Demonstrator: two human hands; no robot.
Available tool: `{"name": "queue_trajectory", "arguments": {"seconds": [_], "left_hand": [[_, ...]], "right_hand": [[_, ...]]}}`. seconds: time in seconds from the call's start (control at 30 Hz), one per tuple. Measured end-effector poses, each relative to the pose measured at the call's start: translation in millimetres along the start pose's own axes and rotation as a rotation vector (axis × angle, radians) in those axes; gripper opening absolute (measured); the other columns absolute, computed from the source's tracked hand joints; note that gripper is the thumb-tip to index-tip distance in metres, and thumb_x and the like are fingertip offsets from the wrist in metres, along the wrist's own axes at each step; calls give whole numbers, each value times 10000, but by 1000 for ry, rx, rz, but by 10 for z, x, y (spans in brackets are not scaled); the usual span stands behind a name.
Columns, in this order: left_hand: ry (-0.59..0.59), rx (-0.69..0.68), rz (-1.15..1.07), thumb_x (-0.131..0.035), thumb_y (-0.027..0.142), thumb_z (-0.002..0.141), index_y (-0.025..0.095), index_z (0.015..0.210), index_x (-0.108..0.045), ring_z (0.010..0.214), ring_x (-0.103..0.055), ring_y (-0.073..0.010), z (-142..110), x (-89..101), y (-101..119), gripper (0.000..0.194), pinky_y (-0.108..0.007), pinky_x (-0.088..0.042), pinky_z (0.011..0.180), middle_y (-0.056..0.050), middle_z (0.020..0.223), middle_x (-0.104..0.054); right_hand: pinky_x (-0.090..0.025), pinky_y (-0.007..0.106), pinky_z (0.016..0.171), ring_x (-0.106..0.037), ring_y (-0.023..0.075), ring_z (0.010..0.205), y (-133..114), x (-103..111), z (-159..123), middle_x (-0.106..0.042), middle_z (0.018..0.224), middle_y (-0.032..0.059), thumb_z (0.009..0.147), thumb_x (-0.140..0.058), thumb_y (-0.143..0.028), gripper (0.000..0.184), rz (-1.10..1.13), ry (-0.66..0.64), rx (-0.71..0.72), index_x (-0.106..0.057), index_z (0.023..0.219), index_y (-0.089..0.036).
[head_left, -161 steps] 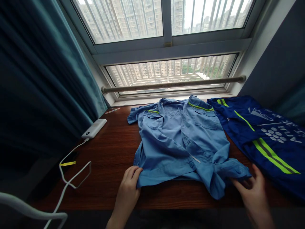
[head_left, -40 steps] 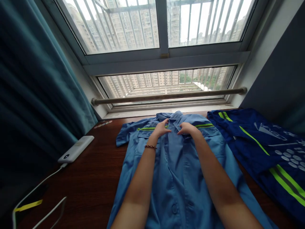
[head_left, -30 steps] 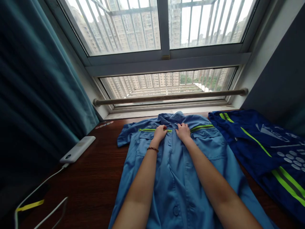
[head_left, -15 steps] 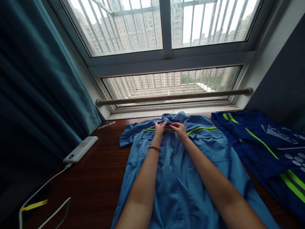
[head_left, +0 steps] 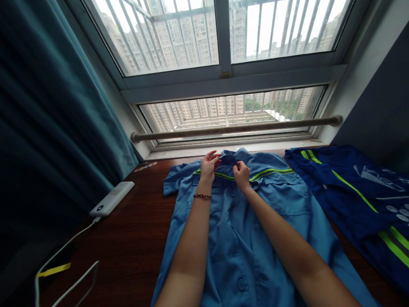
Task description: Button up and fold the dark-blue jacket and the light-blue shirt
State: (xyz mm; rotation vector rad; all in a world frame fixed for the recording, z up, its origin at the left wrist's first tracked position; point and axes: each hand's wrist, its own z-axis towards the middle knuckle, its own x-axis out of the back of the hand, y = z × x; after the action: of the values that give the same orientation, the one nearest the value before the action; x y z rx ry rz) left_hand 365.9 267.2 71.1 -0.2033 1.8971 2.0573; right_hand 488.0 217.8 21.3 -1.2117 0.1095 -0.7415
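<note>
A light blue work shirt [head_left: 255, 238] with yellow-green chest stripes lies flat, front up, on a dark wooden table [head_left: 128, 251]. Both my arms reach over it to the collar [head_left: 228, 159] at the far end. My left hand [head_left: 209, 165], with a bead bracelet on the wrist, pinches the collar's left side. My right hand [head_left: 242, 175] is closed on the collar's right side, just below the fold. The collar is lifted a little between the two hands.
A dark blue garment [head_left: 354, 196] with yellow-green stripes and white print lies to the right of the shirt. A white power bank [head_left: 111, 204] with a white cable [head_left: 64, 264] sits at the left. A teal curtain [head_left: 54, 119] hangs left; a window rail [head_left: 236, 127] runs behind.
Since 5.4 s ago the crumpled shirt has been spread flat and closed. My hands moved from the hem to the chest, then up to the collar, which they now pinch and lift.
</note>
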Motion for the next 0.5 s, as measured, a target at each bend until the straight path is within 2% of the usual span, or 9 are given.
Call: {"name": "queue_trajectory", "arguments": {"seconds": [0.07,0.13,0.2,0.27,0.33,0.37,0.43,0.5], "left_hand": [[-9,15,58,-632,160,677,154,934,-588,616,-594,-97,-6,13,37,261,-203,-459,543,-56,870,-643],[-69,116,165,-643,218,688,121,828,-607,623,-610,-137,-24,8,60,174,-239,-477,552,-86,804,-650],[-171,268,258,-671,307,671,103,731,-612,617,-621,-186,-53,-25,43,221,-278,-485,536,-116,743,-651],[-211,351,298,-693,359,641,111,677,-602,591,-619,-205,-81,-77,-23,267,-298,-484,518,-114,686,-646],[-137,327,300,-685,336,649,131,642,-577,548,-605,-182,-89,-124,-122,231,-280,-474,500,-76,611,-625],[-87,302,298,-668,307,666,139,628,-563,527,-595,-167,-83,-139,-173,202,-266,-466,491,-57,575,-608],[-1,258,290,-627,254,693,146,618,-543,501,-579,-148,-50,-146,-256,156,-250,-455,480,-28,534,-579],[68,211,271,-595,228,705,147,623,-532,492,-566,-135,2,-126,-299,132,-246,-452,483,-10,522,-558]], "right_hand": [[-402,263,665,-539,160,597,-4,33,8,-610,651,37,791,-343,-261,313,-97,128,-20,-591,938,-138],[-402,265,703,-567,174,666,-12,47,12,-639,729,57,802,-310,-243,351,-164,195,-16,-590,986,-140],[-406,261,730,-581,176,732,-27,48,12,-654,818,66,810,-291,-233,377,-172,168,10,-589,1026,-147],[-411,246,744,-583,165,760,-40,54,13,-658,873,46,791,-335,-224,358,-162,36,82,-601,1025,-174],[-411,233,752,-579,153,762,-36,77,21,-659,872,18,768,-377,-205,320,-181,-96,149,-629,965,-204],[-405,234,761,-574,151,771,-25,96,28,-658,860,13,768,-376,-193,305,-222,-115,158,-639,921,-209],[-387,254,790,-558,165,820,21,140,42,-649,860,33,792,-350,-182,304,-367,-56,135,-640,881,-195],[-365,295,824,-522,207,920,91,178,49,-622,959,86,803,-398,-223,275,-551,7,114,-616,958,-160]]}}
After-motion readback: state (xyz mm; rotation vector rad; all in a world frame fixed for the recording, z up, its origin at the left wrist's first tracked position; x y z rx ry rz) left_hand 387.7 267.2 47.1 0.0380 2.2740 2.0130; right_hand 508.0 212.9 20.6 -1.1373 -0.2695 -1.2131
